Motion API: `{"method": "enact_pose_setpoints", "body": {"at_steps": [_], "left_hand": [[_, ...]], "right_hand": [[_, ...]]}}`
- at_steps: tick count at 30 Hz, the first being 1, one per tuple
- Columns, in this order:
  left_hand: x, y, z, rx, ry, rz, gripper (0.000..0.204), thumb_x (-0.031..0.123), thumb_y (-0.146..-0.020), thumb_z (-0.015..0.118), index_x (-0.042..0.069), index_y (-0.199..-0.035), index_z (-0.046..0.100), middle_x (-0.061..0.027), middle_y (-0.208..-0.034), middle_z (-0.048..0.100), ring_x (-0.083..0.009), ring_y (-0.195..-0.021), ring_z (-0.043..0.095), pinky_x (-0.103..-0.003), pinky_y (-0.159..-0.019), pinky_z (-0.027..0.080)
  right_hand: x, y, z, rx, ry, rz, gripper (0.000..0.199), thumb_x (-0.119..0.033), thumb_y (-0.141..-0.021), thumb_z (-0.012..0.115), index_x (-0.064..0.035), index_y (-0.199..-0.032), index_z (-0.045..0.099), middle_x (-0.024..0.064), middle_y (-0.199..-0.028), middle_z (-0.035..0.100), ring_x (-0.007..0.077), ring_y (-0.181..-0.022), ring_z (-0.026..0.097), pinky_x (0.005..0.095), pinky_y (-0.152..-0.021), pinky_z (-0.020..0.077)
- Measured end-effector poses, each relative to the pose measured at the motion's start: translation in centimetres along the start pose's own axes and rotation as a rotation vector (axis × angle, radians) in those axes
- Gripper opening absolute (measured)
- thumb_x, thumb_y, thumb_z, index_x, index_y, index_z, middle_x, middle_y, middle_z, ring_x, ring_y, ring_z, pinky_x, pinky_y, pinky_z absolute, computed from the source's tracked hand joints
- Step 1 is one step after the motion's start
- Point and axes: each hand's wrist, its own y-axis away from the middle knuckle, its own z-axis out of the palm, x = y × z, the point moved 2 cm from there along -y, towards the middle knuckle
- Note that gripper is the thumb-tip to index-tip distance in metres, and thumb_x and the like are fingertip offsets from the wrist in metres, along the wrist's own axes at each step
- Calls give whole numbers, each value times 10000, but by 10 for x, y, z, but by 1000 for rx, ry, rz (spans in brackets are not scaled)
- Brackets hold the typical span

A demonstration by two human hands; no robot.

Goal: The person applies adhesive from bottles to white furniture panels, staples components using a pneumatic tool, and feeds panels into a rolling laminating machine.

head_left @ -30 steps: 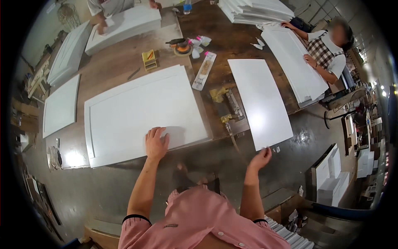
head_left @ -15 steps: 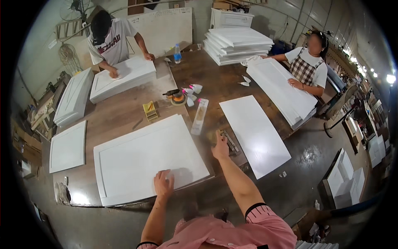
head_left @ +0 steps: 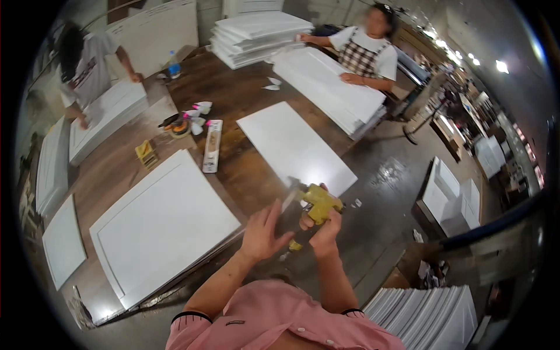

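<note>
A yellow-and-black power drill (head_left: 321, 204) is gripped in my right hand (head_left: 328, 234), its dark front end pointing to the left over the near corner of a flat white panel (head_left: 297, 143). Beside it my left hand (head_left: 259, 233) is open, thumb and fingers spread, close to the drill's front but apart from it. Left of my hands a large framed white door panel (head_left: 166, 227) lies on the brown worktable (head_left: 230, 192).
A sander (head_left: 179, 127), glue bottles (head_left: 201, 109), a yellow box (head_left: 146, 153) and a long packet (head_left: 213, 146) lie mid-table. Two co-workers handle panel stacks (head_left: 108, 119) (head_left: 329, 84) across the table. More white panels (head_left: 429, 318) stand at the lower right.
My right hand has come up off the tabletop with the drill and moved nearer to me. My left hand has left the door panel and moved right, beside the drill. The view has turned right.
</note>
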Motion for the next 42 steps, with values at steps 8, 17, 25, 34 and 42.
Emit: {"method": "enact_pose_setpoints", "body": {"at_steps": [8, 17, 25, 34, 42], "left_hand": [[72, -5, -31, -145, -42, 332, 689, 230, -780, 820, 75, -1389, 540, -141, -1257, 660, -341, -1001, 673, -420, -869, 549], [111, -14, -34, -99, 293, 108, 280, 73, -845, 739, 32, -1120, 704, -120, -1042, 707, -274, -953, 675, -355, -804, 537], [125, -36, -15, -235, 625, -185, 55, 38, -926, 679, 2, -964, 664, -15, -888, 670, -76, -780, 610, -237, -706, 498], [106, -36, -4, -314, 800, -355, 45, 59, -958, 666, 22, -984, 665, 23, -911, 662, -36, -826, 584, -213, -726, 486], [103, -37, -9, -295, 701, -312, 67, 91, -975, 633, 29, -951, 639, 42, -864, 624, -20, -759, 548, -209, -667, 458]], "right_hand": [[-64, 47, -79, -39, -612, -326, 583, -481, -924, 558, -21, -1281, 578, 90, -1043, 644, 102, -619, 484, 266, -555, 404], [-65, 81, -66, -61, -450, -221, 705, -505, -926, 517, -199, -1538, 348, 100, -1160, 625, 122, -589, 468, 296, -543, 409], [-49, 99, -56, -54, -336, -105, 728, -536, -899, 500, -214, -1534, 350, 85, -1250, 603, 137, -563, 455, 305, -521, 386], [-47, 98, -52, -153, -407, -79, 762, -483, -880, 532, -198, -1551, 311, 97, -1322, 574, 153, -593, 454, 313, -551, 388], [-40, 94, -42, -246, -446, -73, 730, -482, -891, 525, -215, -1546, 341, 125, -1311, 578, 149, -583, 475, 303, -542, 396]]}}
